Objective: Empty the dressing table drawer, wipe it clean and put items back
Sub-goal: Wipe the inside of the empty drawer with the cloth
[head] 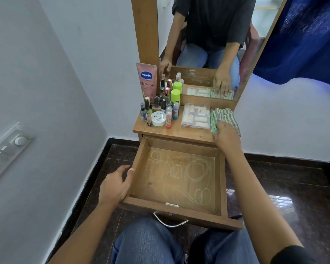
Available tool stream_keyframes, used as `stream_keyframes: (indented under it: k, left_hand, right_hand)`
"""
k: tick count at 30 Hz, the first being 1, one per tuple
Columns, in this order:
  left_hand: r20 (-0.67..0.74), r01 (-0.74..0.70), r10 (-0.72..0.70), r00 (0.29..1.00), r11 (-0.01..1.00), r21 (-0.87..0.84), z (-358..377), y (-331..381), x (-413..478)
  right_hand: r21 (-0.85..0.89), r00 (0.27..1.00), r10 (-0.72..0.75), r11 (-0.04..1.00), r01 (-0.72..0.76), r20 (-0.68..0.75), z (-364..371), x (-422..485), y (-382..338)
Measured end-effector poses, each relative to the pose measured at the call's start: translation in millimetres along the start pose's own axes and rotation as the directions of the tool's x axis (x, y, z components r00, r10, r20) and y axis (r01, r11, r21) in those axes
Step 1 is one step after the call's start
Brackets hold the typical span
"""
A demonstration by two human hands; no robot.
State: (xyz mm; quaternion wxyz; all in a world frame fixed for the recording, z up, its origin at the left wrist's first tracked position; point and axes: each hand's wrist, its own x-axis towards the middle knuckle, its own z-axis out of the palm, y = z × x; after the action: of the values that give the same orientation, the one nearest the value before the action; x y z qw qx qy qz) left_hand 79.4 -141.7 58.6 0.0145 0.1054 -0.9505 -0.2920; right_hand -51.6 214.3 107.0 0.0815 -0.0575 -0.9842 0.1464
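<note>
- Fingers (122,168) of our left hand (114,184) are wrapping the outside of the drawer (179,180) at its 9 o'clock wall, and the thumb is hooking over the rim, so we are gripping that wall.
- Our right hand (226,137) is reaching past the drawer's 1 o'clock corner and pressing down on the striped cloth (225,115). The mirror (217,44) is showing its fingers lying straight and close together on the fabric, pinching nothing.
- We are looking at the drawer pulled out over our knees, with its bare wooden bottom showing pale chalky rings (196,171) and loops.
- A metal handle (170,223) is hanging from the drawer front at 6 o'clock.
- At 12 o'clock of the drawer, the tabletop (171,133) is carrying everything else.
- We are seeing the cloth lying at the tabletop's 3 o'clock edge, just beside a clear plastic box (196,116) at the middle.
- Small bottles (156,105) are crowding the tabletop's 9 o'clock side, with a white jar (158,118) in front of them and a green-capped bottle (175,96) behind.
- A pink Vaseline tube (146,80) is leaning upright against the mirror's wooden frame at 11 o'clock of the tabletop.
- At 9 o'clock of our view a switch panel (6,151) is sitting on the wall, and at 2 o'clock a blue curtain (303,39) is hanging.
</note>
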Motion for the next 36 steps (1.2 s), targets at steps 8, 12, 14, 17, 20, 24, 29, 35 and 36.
stream_keyframes:
  k: [8,12,14,17,20,24,29,35,36]
  left_hand:
    - [-0.024,0.001,-0.001,1.000,1.000,-0.003,0.4,-0.7,0.0]
    - [-0.030,0.008,-0.008,1.000,1.000,-0.013,0.4,-1.3,-0.5]
    - [-0.032,0.007,-0.008,0.999,1.000,-0.015,0.3,-1.1,-1.0]
    - [-0.035,0.008,-0.009,0.999,1.000,-0.015,-0.5,-0.2,-1.8]
    - [-0.025,0.009,-0.009,1.000,1.000,-0.009,-1.1,0.6,-2.4]
    - [-0.019,0.012,-0.013,1.000,1.000,-0.006,-1.4,1.4,-1.6]
    - [-0.019,0.007,-0.007,1.000,1.000,-0.005,-0.2,-0.1,-1.1]
    - [-0.020,0.012,-0.012,1.000,1.000,-0.016,0.7,-0.6,0.4]
    - [-0.021,0.016,-0.016,1.000,1.000,-0.017,0.8,-0.9,0.7]
  right_hand:
    - [-0.296,0.999,0.039,0.954,-0.039,-0.008,-23.7,-34.4,-14.4]
    - [-0.388,0.996,0.018,0.922,0.016,0.084,-29.8,-62.9,-28.4]
    - [-0.312,0.994,0.004,0.950,0.031,0.111,-34.9,-81.1,-34.3]
    - [-0.132,0.993,0.026,0.991,-0.010,0.119,-37.7,-106.8,-42.9]
    - [0.105,0.996,0.072,0.991,-0.077,0.051,-30.1,-119.3,-42.0]
    - [0.291,0.985,0.169,0.941,-0.172,0.037,-15.1,-125.2,-37.0]
    - [0.126,0.971,0.232,0.963,-0.238,0.059,0.8,-133.7,-35.9]
    - [-0.094,0.951,0.246,0.968,-0.232,0.189,16.5,-128.6,-36.1]
    - [-0.122,0.945,0.232,0.970,-0.209,0.232,20.9,-129.5,-37.7]
